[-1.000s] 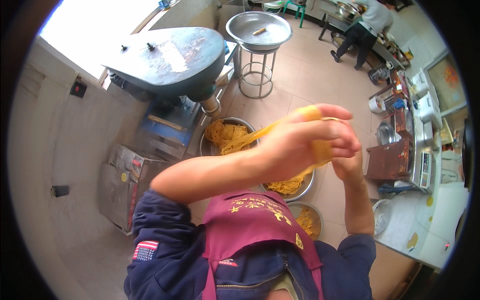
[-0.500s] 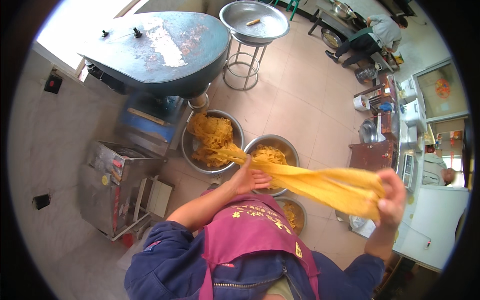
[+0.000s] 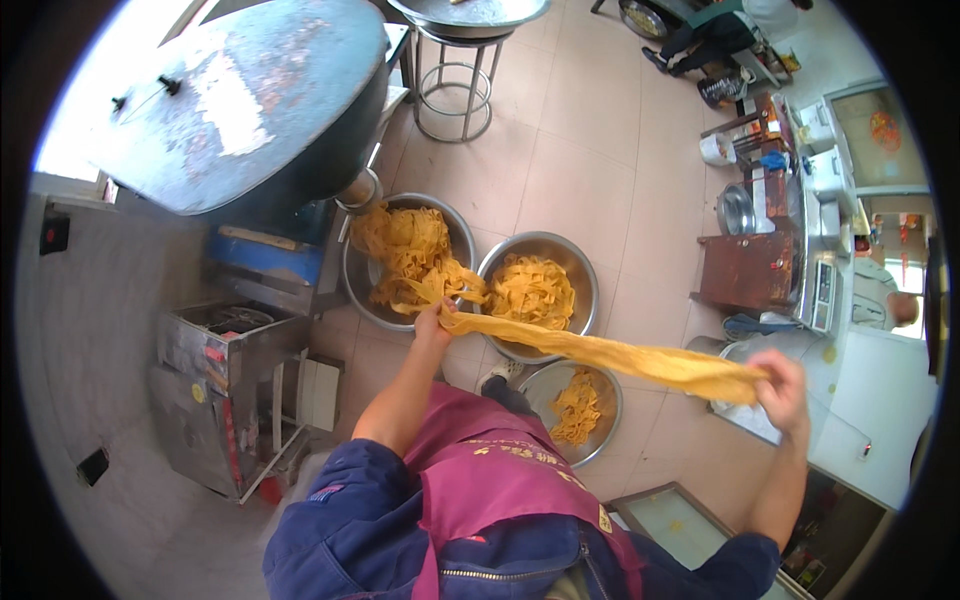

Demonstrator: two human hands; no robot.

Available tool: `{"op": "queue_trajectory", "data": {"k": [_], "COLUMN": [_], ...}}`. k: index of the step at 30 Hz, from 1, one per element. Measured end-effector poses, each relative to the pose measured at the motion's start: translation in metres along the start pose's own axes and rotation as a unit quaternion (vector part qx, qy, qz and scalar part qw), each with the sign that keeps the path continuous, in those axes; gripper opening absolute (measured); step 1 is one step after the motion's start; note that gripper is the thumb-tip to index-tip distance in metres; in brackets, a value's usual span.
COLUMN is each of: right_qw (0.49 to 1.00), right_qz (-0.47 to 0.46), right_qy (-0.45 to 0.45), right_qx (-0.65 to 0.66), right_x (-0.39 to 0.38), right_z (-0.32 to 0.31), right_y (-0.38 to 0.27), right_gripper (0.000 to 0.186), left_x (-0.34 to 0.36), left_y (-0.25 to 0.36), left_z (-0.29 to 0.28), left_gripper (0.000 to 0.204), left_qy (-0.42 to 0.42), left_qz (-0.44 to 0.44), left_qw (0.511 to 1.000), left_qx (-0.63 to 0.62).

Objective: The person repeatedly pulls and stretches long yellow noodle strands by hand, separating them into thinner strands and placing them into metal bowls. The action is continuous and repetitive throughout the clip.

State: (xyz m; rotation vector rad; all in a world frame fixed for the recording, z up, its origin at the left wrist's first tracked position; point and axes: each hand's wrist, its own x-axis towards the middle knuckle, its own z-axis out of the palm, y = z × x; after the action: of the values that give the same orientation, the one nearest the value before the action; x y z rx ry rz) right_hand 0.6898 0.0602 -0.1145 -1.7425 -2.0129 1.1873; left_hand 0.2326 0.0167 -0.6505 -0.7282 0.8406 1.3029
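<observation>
A long, limp yellow strip [image 3: 610,352], soft like a dough or bean-curd sheet, is stretched between my hands. My left hand [image 3: 431,327] is closed on its left part, over the near edge of a steel basin [image 3: 462,232] heaped with tangled yellow strips [image 3: 405,245]. Out to the right, my right hand [image 3: 783,390] grips the gathered far end. Under the stretched strip stands a second steel basin [image 3: 590,285] holding more yellow strips [image 3: 530,290]. Nearer to me, a third basin [image 3: 612,425] has a smaller pile [image 3: 577,408] in it.
A large blue-grey machine [image 3: 290,90] with a spout stands over the left basin. Beside it is a metal cabinet [image 3: 200,400]. A steel stand [image 3: 455,100] carries a wide pan [image 3: 470,14]. Along the right run a counter [image 3: 840,400] and red-brown cabinets [image 3: 745,272]. Another person [image 3: 715,35] sits far right.
My left hand has moved left and closed on the strip, having been spread against it before. The strip is pulled narrower and straighter. The view has shifted, showing more of the third basin.
</observation>
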Motion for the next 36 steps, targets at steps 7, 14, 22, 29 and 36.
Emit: {"op": "queue_trajectory", "data": {"k": [7,14,22,29,36], "right_qw": [0.992,0.939,0.771,0.709,0.706], "right_qz": [0.055,0.062,0.171,0.173,0.115], "right_qy": [-0.101,-0.196,-0.383,-0.441,-0.525], "right_qx": [0.051,0.277,0.48,0.522,0.46], "right_x": [0.132,0.274,0.295,0.222,0.209], "right_z": [0.135,0.446,0.685,0.684,0.688], "right_y": [0.163,0.222,0.257,0.274,0.311], "right_gripper": [0.044,0.055,0.016,0.017,0.017], "left_x": [-0.04,-0.032,0.037,0.373,0.537], "left_y": [-0.004,-0.059,0.031,0.241,0.243], "left_z": [-0.034,-0.046,-0.086,-0.292,-0.308], "left_gripper": [0.022,0.02,0.044,0.085,0.077], "left_qy": [0.004,-0.041,-0.177,0.04,0.096], "left_qz": [0.006,0.021,-0.257,0.205,0.202], "left_qw": [0.996,0.961,0.729,0.361,0.402], "left_qx": [0.084,0.273,0.609,0.909,0.888]}}
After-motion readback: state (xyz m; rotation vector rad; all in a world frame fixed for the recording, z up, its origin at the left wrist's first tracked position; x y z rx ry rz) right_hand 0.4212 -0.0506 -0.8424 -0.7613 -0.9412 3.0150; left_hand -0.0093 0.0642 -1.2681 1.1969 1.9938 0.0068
